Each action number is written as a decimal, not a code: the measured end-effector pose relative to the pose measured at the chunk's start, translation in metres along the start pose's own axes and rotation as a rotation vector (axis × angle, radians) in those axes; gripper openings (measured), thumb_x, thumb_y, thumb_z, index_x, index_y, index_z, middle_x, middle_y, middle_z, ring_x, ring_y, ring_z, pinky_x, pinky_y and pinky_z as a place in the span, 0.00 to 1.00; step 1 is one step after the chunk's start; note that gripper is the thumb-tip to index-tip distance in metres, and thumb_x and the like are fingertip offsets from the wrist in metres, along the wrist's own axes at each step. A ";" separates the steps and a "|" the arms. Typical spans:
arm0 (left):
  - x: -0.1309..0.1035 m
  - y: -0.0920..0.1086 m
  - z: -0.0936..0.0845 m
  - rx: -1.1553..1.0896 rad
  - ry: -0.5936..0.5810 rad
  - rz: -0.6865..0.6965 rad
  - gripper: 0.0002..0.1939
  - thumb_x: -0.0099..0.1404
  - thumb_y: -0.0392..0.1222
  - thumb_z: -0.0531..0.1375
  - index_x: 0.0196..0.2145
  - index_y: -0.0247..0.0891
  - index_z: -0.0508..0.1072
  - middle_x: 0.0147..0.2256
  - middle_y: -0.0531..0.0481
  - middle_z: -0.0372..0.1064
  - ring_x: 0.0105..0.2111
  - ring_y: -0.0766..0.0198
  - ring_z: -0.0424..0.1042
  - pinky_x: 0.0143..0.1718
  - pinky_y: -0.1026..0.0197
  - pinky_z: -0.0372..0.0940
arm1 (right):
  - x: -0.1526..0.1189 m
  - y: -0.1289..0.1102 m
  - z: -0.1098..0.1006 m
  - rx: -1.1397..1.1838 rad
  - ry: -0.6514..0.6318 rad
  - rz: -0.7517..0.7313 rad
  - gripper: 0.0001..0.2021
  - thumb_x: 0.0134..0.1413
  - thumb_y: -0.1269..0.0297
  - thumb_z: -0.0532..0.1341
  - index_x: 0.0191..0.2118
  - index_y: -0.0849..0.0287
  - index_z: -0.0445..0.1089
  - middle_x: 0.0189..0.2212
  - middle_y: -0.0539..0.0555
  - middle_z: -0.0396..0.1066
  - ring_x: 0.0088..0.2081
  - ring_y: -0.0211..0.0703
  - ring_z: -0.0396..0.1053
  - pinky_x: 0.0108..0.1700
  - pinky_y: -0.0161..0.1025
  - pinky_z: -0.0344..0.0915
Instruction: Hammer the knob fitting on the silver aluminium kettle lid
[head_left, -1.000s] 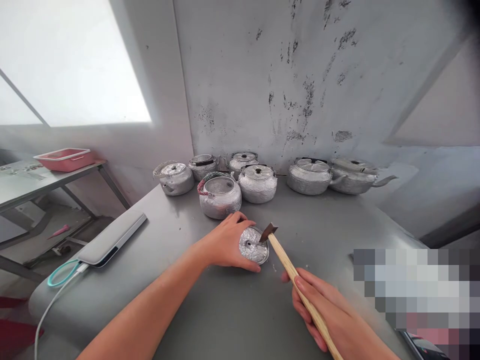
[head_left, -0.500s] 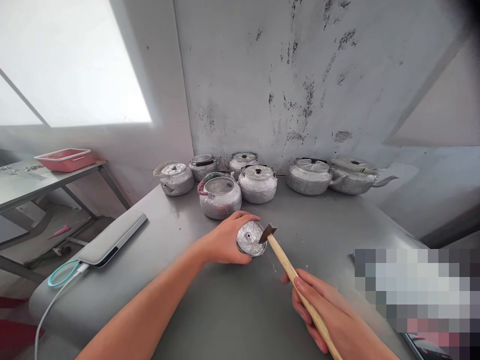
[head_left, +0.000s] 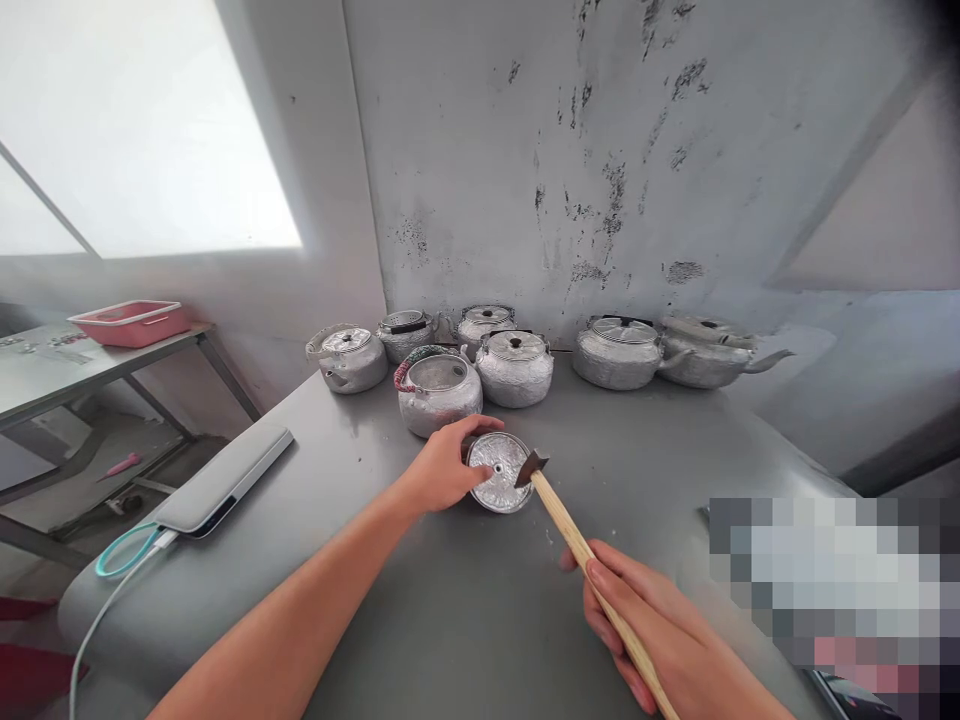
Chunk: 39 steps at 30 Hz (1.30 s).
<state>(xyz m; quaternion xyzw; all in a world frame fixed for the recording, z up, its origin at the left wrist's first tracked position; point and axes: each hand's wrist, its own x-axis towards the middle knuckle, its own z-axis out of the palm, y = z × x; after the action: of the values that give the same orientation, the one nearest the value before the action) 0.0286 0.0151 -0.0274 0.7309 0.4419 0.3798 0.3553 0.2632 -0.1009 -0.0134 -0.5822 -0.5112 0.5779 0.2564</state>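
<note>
A round silver kettle lid (head_left: 504, 492) with a small hole at its middle rests on the grey table. My left hand (head_left: 448, 465) grips its left edge, the thumb lying over the top near the hole and the fingers at the far rim. In my right hand (head_left: 637, 605) is a hammer (head_left: 559, 512) with a pale wooden handle. Its dark metal head is at the right part of the lid; whether it touches cannot be told. Just behind the lid stands an open kettle (head_left: 441, 405) with a red and green wrapped handle.
Several dented metal kettles, such as a lidded one (head_left: 514, 375) and a wide one (head_left: 619, 360), line the wall. A power bank (head_left: 225, 480) with a cable lies at left. A pink basket (head_left: 135, 325) sits on a side table. The right foreground is blurred out.
My left hand has shifted its grip: the thumb moved from the lid's near edge onto its top, uncovering more of the lid. The hammer has barely moved.
</note>
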 end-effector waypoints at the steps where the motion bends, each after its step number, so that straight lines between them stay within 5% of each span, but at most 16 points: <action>1: 0.000 0.000 0.000 -0.022 0.003 -0.004 0.29 0.54 0.30 0.63 0.55 0.42 0.70 0.55 0.46 0.69 0.54 0.54 0.69 0.52 0.57 0.66 | -0.001 0.000 0.000 0.002 -0.002 -0.001 0.19 0.61 0.45 0.51 0.29 0.54 0.61 0.22 0.43 0.57 0.18 0.32 0.53 0.20 0.30 0.55; 7: 0.002 0.000 0.001 -0.120 -0.025 -0.120 0.26 0.55 0.31 0.62 0.53 0.38 0.70 0.43 0.46 0.76 0.40 0.58 0.75 0.39 0.61 0.68 | -0.005 -0.005 0.000 0.022 0.012 -0.002 0.19 0.60 0.44 0.53 0.29 0.55 0.63 0.22 0.44 0.58 0.19 0.32 0.53 0.21 0.31 0.58; 13: 0.002 0.006 0.000 -0.109 -0.039 -0.187 0.19 0.56 0.34 0.61 0.46 0.36 0.75 0.41 0.47 0.77 0.40 0.58 0.75 0.41 0.62 0.67 | -0.004 -0.006 0.001 0.017 0.005 0.008 0.19 0.59 0.44 0.53 0.29 0.55 0.63 0.22 0.44 0.58 0.19 0.33 0.53 0.21 0.30 0.58; 21: -0.002 0.012 0.000 0.005 -0.101 -0.161 0.15 0.54 0.37 0.64 0.41 0.37 0.77 0.37 0.51 0.77 0.38 0.58 0.75 0.37 0.63 0.66 | -0.002 -0.003 0.001 0.015 -0.016 0.020 0.20 0.62 0.44 0.50 0.44 0.54 0.67 0.24 0.44 0.59 0.22 0.36 0.56 0.22 0.31 0.59; 27: -0.004 0.015 0.001 0.232 0.018 -0.086 0.11 0.61 0.41 0.60 0.43 0.41 0.74 0.38 0.53 0.77 0.38 0.61 0.73 0.39 0.63 0.64 | -0.001 0.008 -0.004 -0.197 -0.107 -0.050 0.20 0.68 0.46 0.43 0.40 0.53 0.64 0.27 0.44 0.62 0.23 0.33 0.56 0.25 0.31 0.59; 39: -0.005 0.009 0.007 0.431 0.135 -0.120 0.09 0.65 0.45 0.59 0.41 0.40 0.72 0.39 0.47 0.76 0.39 0.55 0.73 0.36 0.60 0.61 | -0.006 -0.020 -0.007 -0.506 0.100 -0.243 0.17 0.63 0.48 0.51 0.27 0.51 0.62 0.21 0.49 0.66 0.22 0.42 0.62 0.25 0.38 0.59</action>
<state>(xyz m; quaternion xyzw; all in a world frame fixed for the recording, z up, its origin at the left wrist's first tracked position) 0.0363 0.0066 -0.0242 0.7352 0.5783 0.3029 0.1825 0.2647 -0.0968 0.0084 -0.5899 -0.6920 0.3674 0.1953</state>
